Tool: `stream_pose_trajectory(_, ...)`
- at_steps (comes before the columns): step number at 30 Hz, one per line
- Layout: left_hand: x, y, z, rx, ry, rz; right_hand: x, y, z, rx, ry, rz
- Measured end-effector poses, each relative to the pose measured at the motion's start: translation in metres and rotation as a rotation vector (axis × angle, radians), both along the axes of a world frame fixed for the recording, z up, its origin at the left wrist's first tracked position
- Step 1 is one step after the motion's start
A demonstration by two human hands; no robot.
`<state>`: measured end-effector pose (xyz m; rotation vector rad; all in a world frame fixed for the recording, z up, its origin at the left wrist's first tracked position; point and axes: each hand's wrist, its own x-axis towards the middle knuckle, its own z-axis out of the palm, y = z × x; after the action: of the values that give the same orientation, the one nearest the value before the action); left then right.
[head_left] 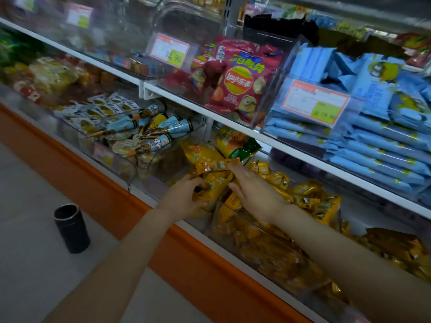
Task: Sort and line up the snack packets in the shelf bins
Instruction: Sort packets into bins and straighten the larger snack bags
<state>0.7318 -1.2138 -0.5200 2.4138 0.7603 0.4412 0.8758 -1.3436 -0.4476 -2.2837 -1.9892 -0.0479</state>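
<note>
Shop shelving, two tiers of clear bins, orange plinth [98,183] at floor level.

Upper tier, centre to right of frame: red crisp bags [242,85] and blue packets [384,145], each bin with a price tag [169,50].

Lower tier, left of centre: cone-shaped snacks [151,127], lying at mixed angles.

Lower tier, centre: task bin [233,231], heaped with loose yellow packets [310,199], unaligned. A larger yellow-and-green bag [235,143] leans at the back.

Left hand [186,197]: fingers [198,183] curled round one yellow packet [215,188] at the near edge of the heap.

Right hand [256,194]: fingers [235,170] stretched out, tips touching a flat orange packet [217,165] on top of the pile. No closed grip is visible.

Floor, lower left: black cylinder [71,228], upright, well apart from the shelf.

Risks, as judged:
- The heap is loose, so drawing the gripped packet out could slide its neighbours over the bin's front wall onto the floor.
- The flat packet, only touched, could skid backward under the leaning bag.
- Packets pushed leftward could mix into the cone bin.
</note>
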Motion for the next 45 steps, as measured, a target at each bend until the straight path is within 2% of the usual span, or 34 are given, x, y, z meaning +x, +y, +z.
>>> stream_pose_trajectory(5, -0.006, -0.007, -0.001, 0.217, -0.215, 0.095, 0.014, 0.063, 0.000, -0.048, 0.094, -0.171)
stream_pose_trajectory(8, -0.017, 0.005, 0.011, 0.384, -0.360, 0.161, 0.023, 0.087, 0.008, -0.060, 0.351, -0.229)
stream_pose_trajectory(14, -0.040, 0.020, 0.049, 0.740, -0.503, 0.305, 0.023, 0.094, 0.011, -0.049, 0.557, -0.140)
stream_pose_trajectory(17, -0.053, 0.018, 0.061, 0.891, -0.536, 0.259, 0.027, 0.091, -0.001, -0.016, 0.455, -0.131)
stream_pose_trajectory(21, -0.072, 0.018, 0.059, 1.009, -0.542, 0.270, 0.038, 0.096, -0.002, -0.003, 0.152, -0.197)
stream_pose_trajectory(25, -0.086, 0.021, 0.050, 1.095, -0.556, 0.256, 0.038, 0.113, 0.004, -0.186, 0.087, -0.220)
stream_pose_trajectory(28, -0.094, 0.028, 0.044, 1.139, -0.525, 0.244, 0.028, 0.126, -0.004, -0.302, -0.112, -0.220)
stream_pose_trajectory(31, -0.101, 0.033, 0.038, 1.165, -0.520, 0.229, 0.020, 0.136, -0.015, -0.214, -0.271, -0.248)
stream_pose_trajectory(33, -0.106, 0.034, 0.034, 1.172, -0.515, 0.234, 0.022, 0.141, -0.014, -0.101, -0.180, -0.303)
stream_pose_trajectory(36, -0.112, 0.038, 0.030, 1.146, -0.501, 0.262, 0.025, 0.140, -0.002, 0.027, 0.077, -0.411)
stream_pose_trajectory(37, -0.113, 0.039, 0.028, 1.126, -0.495, 0.276, 0.025, 0.138, 0.004, 0.095, 0.212, -0.468)
stream_pose_trajectory(40, -0.110, 0.036, 0.027, 1.010, -0.488, 0.308, 0.009, 0.118, 0.024, 0.294, 0.846, -0.586)
stream_pose_trajectory(41, -0.107, 0.033, 0.025, 0.978, -0.490, 0.306, 0.000, 0.110, 0.026, 0.309, 0.952, -0.592)
stream_pose_trajectory(43, -0.105, 0.027, 0.024, 0.919, -0.489, 0.296, -0.016, 0.090, 0.022, 0.265, 0.936, -0.573)
stream_pose_trajectory(45, -0.103, 0.023, 0.027, 0.898, -0.479, 0.267, -0.034, 0.071, 0.013, 0.213, 0.767, -0.504)
